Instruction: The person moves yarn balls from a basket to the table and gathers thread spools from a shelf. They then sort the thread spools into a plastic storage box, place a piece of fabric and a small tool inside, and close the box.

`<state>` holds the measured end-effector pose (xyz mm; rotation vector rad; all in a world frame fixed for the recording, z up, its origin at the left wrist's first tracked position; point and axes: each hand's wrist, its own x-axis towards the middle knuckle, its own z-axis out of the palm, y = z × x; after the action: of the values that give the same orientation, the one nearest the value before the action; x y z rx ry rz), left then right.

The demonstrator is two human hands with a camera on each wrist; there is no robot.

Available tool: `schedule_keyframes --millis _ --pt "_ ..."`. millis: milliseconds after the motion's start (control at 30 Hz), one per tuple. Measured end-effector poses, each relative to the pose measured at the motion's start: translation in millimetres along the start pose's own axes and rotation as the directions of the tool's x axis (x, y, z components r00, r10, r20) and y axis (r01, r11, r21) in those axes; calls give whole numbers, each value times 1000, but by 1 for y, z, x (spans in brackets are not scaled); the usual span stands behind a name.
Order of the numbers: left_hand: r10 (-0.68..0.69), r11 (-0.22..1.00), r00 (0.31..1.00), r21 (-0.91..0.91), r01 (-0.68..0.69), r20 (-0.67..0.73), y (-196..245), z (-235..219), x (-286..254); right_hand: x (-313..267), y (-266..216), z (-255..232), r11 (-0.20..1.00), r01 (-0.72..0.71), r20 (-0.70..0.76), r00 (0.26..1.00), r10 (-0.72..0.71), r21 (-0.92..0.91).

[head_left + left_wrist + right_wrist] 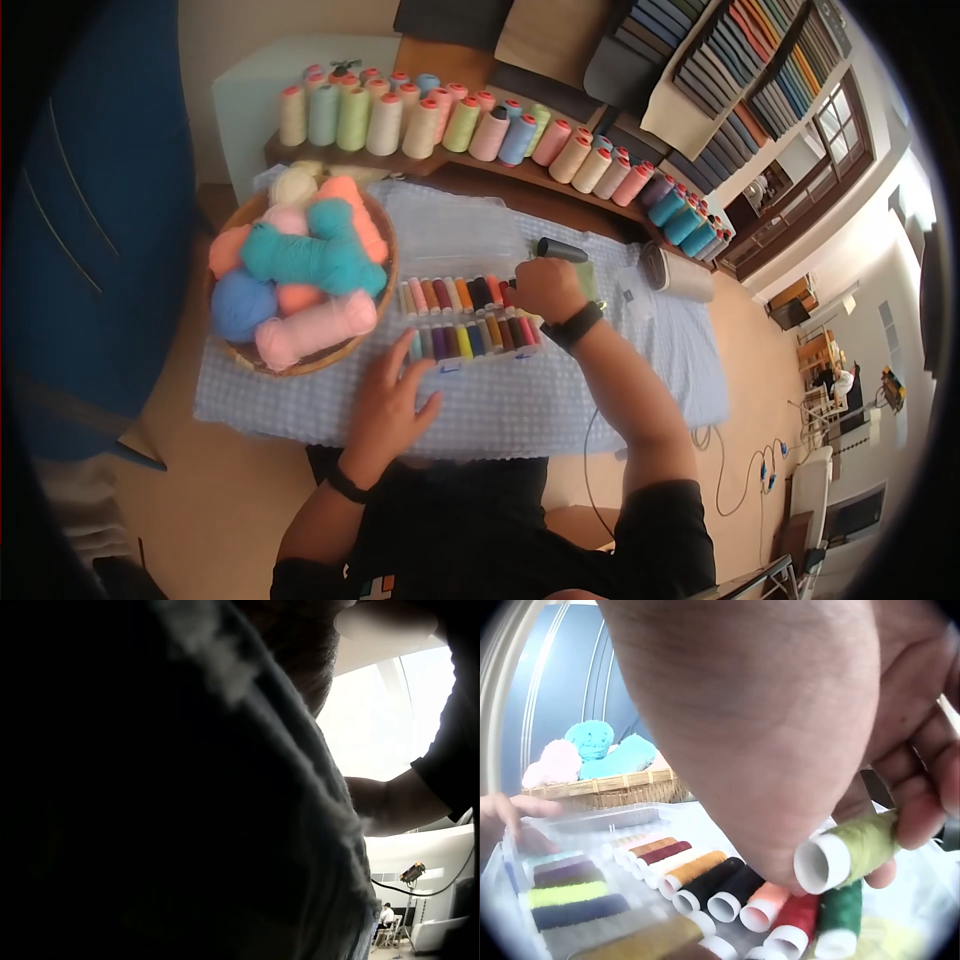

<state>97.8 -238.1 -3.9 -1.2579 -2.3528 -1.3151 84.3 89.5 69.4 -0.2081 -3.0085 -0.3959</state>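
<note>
My right hand (550,290) pinches a light green thread spool (868,846) between thumb and fingers, above the right end of a clear plastic box (450,364). Two rows of thread spools in many colours lie in that box, among them a red spool (798,913) and a dark green spool (840,915) just below the held one. At the box's near left corner rest the fingertips of my left hand (388,408), its fingers extended and thumb spread. Dark cloth with a frayed edge (330,817) fills most of the left wrist view, hiding the left hand's work there.
Left of the box stands a wicker basket (387,240) of yarn skeins. The clear lid (450,230) lies behind the box on the checked tablecloth (620,380). A dark cylinder (562,250) and rolled grey fabric (678,274) sit farther right. Large thread cones (385,125) line the shelf behind.
</note>
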Motion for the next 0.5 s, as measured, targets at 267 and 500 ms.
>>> schedule_keyframes --millis 267,500 --pt "-2 1000 1000 -5 2 -5 -2 1 -2 -11 15 3 993 116 -102 988 -116 -9" --pt "-2 1000 1000 -5 2 5 -2 0 -1 -21 6 0 985 169 -192 968 -159 37"
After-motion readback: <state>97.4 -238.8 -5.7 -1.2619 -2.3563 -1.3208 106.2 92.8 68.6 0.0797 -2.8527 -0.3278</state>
